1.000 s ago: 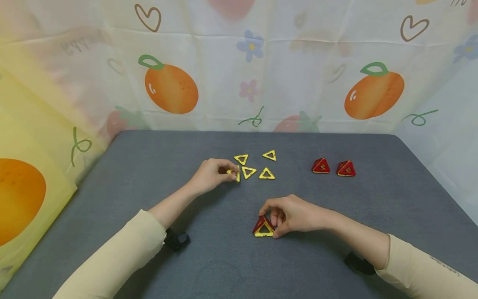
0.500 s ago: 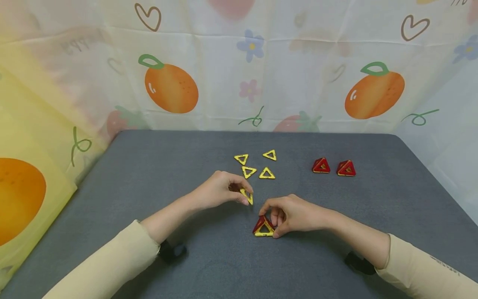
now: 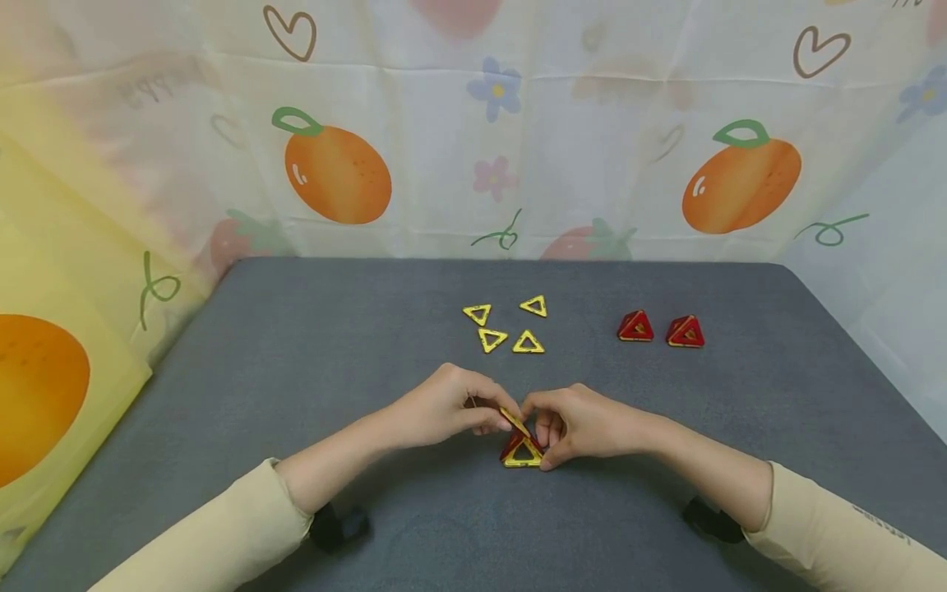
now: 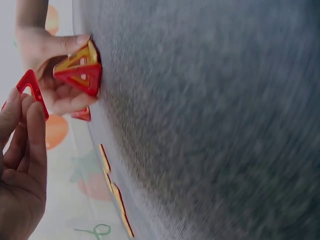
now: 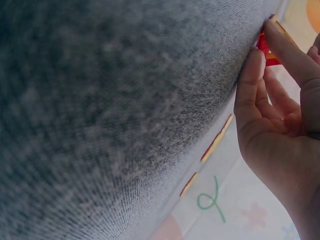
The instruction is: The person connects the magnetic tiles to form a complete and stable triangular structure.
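Between thumb and fingers my left hand pinches a triangular tile, yellow on the face seen from the head and red in the left wrist view. That tile is at the upper left of a red and yellow hollow pyramid; whether they touch I cannot tell. My right hand grips the pyramid from its right side, thumb low and index finger near the top. In the left wrist view the pyramid shows a red face and a yellow one.
Several flat yellow triangles lie behind the hands on the dark grey table. Two red pyramids stand farther right. A printed cloth hangs behind the table's back edge.
My left hand has carried one tile from the group of yellow triangles toward the near side and right, up to the pyramid. My right hand has stayed on the pyramid, almost still.
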`<state>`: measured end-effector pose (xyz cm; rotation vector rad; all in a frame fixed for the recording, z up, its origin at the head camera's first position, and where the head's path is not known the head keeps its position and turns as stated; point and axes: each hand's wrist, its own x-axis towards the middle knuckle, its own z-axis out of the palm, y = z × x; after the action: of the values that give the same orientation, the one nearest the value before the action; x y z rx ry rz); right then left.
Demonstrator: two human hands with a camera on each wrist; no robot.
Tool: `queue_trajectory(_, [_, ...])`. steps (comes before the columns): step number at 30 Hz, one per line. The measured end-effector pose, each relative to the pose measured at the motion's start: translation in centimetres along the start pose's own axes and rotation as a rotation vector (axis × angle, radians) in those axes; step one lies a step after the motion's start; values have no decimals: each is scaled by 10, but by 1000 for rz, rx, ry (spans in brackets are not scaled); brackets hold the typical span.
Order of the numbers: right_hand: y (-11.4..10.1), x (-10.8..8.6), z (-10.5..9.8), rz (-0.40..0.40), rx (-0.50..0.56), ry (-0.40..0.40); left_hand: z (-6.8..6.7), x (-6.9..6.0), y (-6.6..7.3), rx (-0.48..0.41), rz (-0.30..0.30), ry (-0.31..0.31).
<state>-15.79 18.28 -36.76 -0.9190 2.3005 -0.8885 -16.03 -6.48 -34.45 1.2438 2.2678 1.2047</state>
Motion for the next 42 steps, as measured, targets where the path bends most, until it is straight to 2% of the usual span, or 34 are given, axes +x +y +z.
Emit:
queue_trajectory(5, [0,0,0,5,4,0,8,-4,1,81,67,57])
queue_trajectory(14, [0,-1,0,-24,11,1,27,-5,5,183,110,116])
queue_trajectory(16, [0,-1,0,-33,7,6,32,-5,6,175,100,128])
queue_trajectory(21, [1,-1,1,-42,-4,12,39,-4,8,137,25,148])
queue_trajectory(26, [1,-1,0,-44,-9,11,43,-2,9,167,-30,160])
queue_trajectory(34, [0,-2,0,-34,-7,12,50,0,8,185,-95,177])
queue_trajectory(42, [1,-1,0,-42,5,8,51,1,4,140,-129,189])
